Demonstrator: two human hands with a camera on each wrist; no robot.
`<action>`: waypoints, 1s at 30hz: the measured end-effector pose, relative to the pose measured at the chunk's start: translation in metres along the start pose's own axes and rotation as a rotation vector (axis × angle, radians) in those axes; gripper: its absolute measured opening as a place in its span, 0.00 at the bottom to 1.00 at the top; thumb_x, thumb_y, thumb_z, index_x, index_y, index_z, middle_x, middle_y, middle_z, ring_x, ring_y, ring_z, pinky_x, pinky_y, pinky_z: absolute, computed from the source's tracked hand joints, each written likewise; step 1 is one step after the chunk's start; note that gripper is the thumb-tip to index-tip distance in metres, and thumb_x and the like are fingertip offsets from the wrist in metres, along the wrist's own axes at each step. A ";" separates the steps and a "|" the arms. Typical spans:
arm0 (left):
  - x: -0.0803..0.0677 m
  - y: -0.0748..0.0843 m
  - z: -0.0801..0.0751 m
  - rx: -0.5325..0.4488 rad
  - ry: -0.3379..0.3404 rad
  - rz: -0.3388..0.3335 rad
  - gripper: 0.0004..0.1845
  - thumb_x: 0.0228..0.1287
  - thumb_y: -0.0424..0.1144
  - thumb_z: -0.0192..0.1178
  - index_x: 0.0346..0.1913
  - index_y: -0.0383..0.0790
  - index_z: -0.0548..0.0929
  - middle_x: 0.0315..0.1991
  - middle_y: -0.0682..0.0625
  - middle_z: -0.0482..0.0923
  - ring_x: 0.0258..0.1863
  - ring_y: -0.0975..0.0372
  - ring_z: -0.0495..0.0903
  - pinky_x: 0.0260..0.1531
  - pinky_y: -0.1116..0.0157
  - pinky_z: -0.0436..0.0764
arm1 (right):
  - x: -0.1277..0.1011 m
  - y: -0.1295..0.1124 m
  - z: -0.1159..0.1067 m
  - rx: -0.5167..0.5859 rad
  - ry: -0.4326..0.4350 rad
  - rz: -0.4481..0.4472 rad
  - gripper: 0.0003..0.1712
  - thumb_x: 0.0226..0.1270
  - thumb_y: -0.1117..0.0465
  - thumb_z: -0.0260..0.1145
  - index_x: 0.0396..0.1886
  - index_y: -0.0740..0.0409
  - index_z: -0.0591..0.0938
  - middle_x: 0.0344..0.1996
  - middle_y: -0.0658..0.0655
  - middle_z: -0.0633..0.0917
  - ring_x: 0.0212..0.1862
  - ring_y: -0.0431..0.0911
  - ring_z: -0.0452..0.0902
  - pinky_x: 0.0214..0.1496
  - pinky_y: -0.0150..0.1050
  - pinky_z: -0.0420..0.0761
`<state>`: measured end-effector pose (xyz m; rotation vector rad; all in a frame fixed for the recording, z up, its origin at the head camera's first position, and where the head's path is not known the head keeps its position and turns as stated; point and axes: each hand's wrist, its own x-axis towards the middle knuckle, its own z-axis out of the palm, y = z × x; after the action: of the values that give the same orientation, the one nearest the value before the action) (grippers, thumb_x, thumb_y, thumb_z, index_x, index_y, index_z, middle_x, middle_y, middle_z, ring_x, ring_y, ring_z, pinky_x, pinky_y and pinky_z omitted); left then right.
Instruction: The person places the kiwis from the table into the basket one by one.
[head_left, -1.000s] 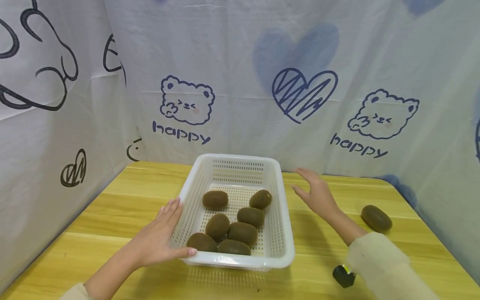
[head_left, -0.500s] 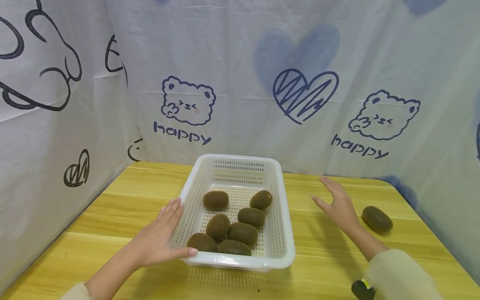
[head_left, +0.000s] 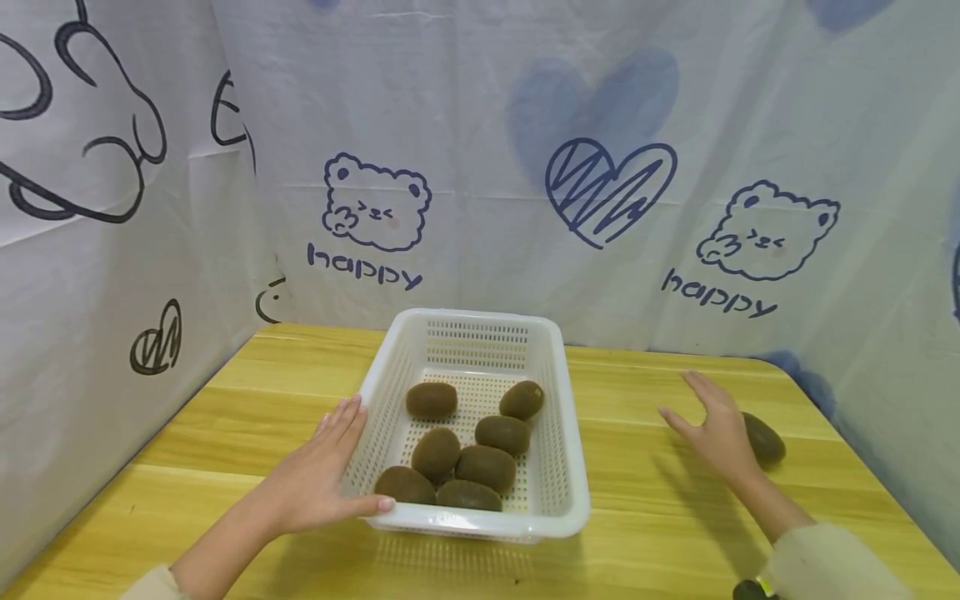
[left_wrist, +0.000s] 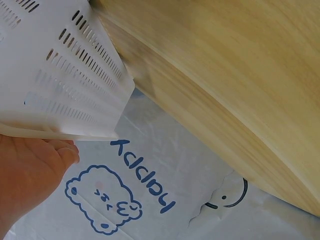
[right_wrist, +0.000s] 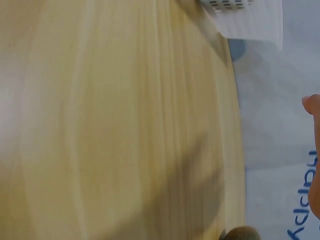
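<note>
A white plastic basket [head_left: 576, 467] with slotted walls stands on the table, several brown kiwis [head_left: 486, 468] lying inside. My left hand [head_left: 318, 475] rests at its near left corner, fingers straight along the left side and thumb on the front rim. In the left wrist view, that hand [left_wrist: 30, 170] lies against the basket rim [left_wrist: 60, 135]. To the right, my right hand [head_left: 720, 433] hovers above the table with thumb and fingers spread, holding nothing. It partly covers a lone kiwi [head_left: 765, 440] behind it. In the right wrist view only part of this hand [right_wrist: 315, 150] shows.
The yellow wood-grain table [head_left: 225, 417] is bounded at the back and sides by a white cloth [head_left: 480, 250] printed with bears and hearts. A small dark object [head_left: 750, 590] sits by the right sleeve, cut off at the bottom edge.
My right hand has moved right and slightly nearer, from beside the basket to the lone kiwi, which it now partly hides. The left hand, basket and kiwis have stayed put.
</note>
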<state>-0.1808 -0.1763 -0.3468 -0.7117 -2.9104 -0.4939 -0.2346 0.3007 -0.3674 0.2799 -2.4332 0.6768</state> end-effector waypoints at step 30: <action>-0.001 0.001 0.000 -0.006 -0.005 -0.005 0.60 0.46 0.70 0.57 0.69 0.24 0.52 0.72 0.32 0.43 0.71 0.41 0.47 0.69 0.46 0.54 | -0.028 0.060 -0.023 -0.050 0.006 0.158 0.38 0.56 0.57 0.69 0.59 0.77 0.67 0.56 0.81 0.69 0.57 0.74 0.62 0.57 0.68 0.63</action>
<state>-0.1796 -0.1764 -0.3464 -0.7072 -2.9179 -0.5027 -0.2211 0.3651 -0.3922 0.0655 -2.4814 0.6818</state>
